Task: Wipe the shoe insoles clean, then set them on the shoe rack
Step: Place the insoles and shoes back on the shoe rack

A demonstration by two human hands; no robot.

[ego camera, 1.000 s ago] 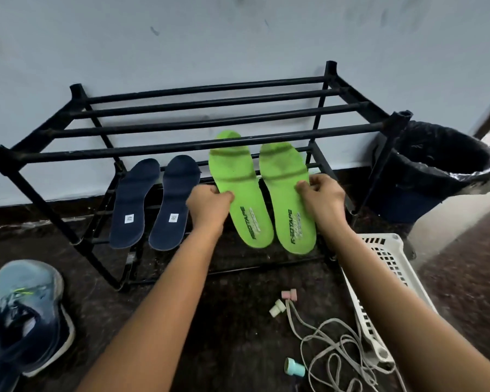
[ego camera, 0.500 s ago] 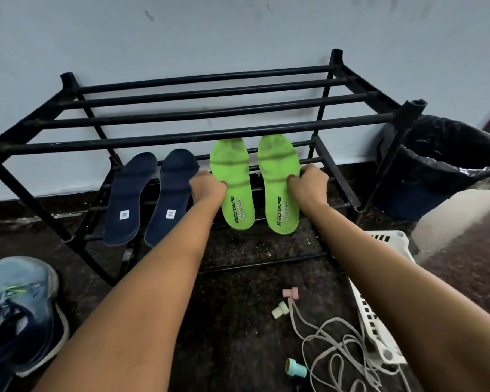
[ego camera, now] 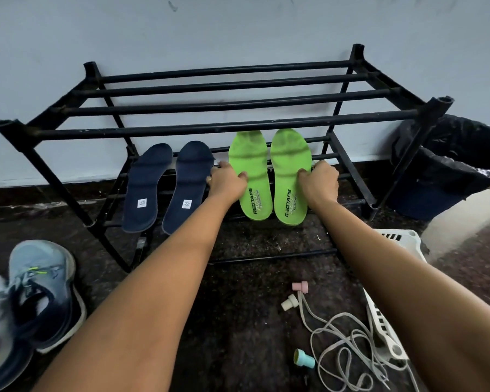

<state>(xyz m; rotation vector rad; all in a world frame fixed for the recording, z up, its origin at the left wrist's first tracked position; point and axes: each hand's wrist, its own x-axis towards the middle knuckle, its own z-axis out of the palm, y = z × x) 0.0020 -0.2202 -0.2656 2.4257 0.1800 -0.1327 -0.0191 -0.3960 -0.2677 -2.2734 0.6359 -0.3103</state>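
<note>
Hands extended: left hand (ego camera: 228, 181) and right hand (ego camera: 320, 181) pinch green insoles (ego camera: 249, 157)

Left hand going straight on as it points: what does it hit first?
Left hand would probably meet the rear lower bars of the shoe rack first, beside the left green insole it grips; depth is unclear.

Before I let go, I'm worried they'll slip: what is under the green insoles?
The shoe rack's lower bars run under the green insoles, dark floor below. Stretches directly beneath are covered by the insoles, left hand and right hand.
</note>
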